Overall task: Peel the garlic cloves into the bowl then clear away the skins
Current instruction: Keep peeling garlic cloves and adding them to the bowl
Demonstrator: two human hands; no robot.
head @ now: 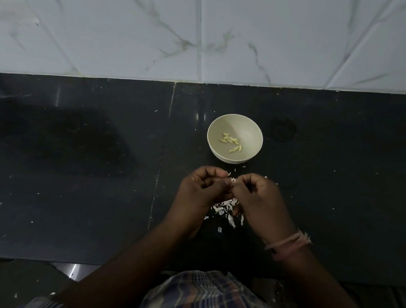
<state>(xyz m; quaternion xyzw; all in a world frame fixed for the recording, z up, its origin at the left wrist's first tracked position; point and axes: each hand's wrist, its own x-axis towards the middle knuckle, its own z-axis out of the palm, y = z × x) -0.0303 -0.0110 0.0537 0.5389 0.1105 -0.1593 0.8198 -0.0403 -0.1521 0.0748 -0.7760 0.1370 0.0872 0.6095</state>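
- Left hand (201, 190): fingers curled inward, thumb and fingertips pinching a small garlic clove (232, 180) at its left side. The hand is held above the surface (71, 191), near the middle of its front half.
- Right hand (258, 199): fingers curled, thumb and forefinger pinching the same garlic clove from the right. The two hands meet at the clove, knuckles pointing toward the rear edge of the surface.
- Garlic clove: only a small pale tip with papery skin shows between the fingertips; the rest is hidden by the fingers. Whether it is partly peeled cannot be told.
- Right wrist: a pinkish thread band (287, 243) is tied around it, with frayed ends sticking out.
- Skins (226, 208): a loose pile of white papery flakes lies on the surface directly below and between the hands, toward the front edge. A few flakes lie beyond the fingertips, on the bowl side.
- Bowl (246, 123): pale, round, upright, standing on the surface just beyond the hands, between them and the rear edge. It is apart from both hands.
- Peeled cloves (231, 142): several small yellowish cloves lie in the bottom of the bowl, in a loose cluster.
- Surface: dark, polished stone with a seam (163, 150) running front to rear, left of the bowl and hands. Tiny white specks are scattered across it.
- Wall (207, 31): white marble-pattern tiles rise from the rear edge of the surface.
- Checked cloth (208, 301): worn by the person, visible at the front edge.
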